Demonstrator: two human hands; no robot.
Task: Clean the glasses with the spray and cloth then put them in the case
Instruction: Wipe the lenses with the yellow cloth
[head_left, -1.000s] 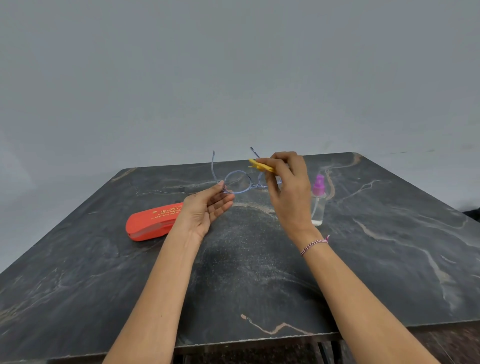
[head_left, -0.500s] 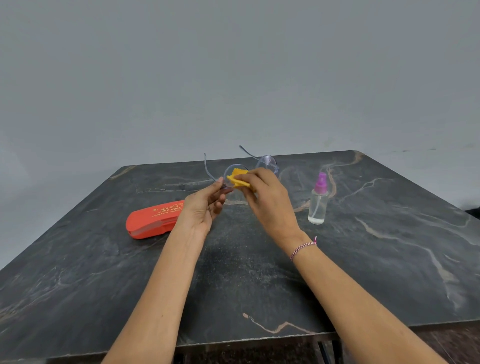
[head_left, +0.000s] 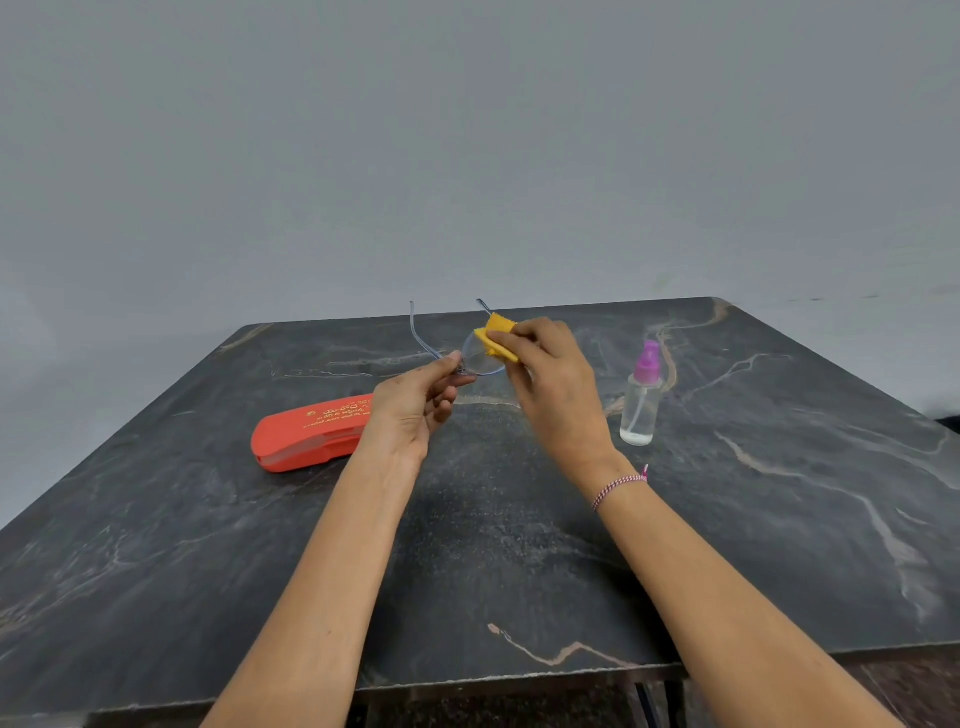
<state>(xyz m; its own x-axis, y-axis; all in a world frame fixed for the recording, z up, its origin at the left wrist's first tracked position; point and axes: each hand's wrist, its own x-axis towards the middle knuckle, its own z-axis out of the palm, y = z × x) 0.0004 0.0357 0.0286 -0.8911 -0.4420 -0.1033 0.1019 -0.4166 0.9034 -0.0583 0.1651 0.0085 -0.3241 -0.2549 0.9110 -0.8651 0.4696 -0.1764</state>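
Note:
The thin blue-framed glasses (head_left: 480, 361) are held up over the far middle of the table, arms pointing away. My left hand (head_left: 415, 402) pinches the frame at its left corner. My right hand (head_left: 553, 387) pinches a folded yellow cloth (head_left: 496, 338) against a lens; the other lens is hidden behind this hand. The orange glasses case (head_left: 306, 434) lies shut on the table to the left, partly behind my left wrist. A small clear spray bottle (head_left: 641, 402) with a purple top stands upright to the right of my right hand.
The dark marble table (head_left: 519, 545) has its front edge near me and its far edge against a plain grey wall. Dark flooring shows past the table's right corner.
My right hand with the cloth has shifted on the lenses, from the right lens leftward one second ago, then slightly back right and up now. The glasses tilted a little.

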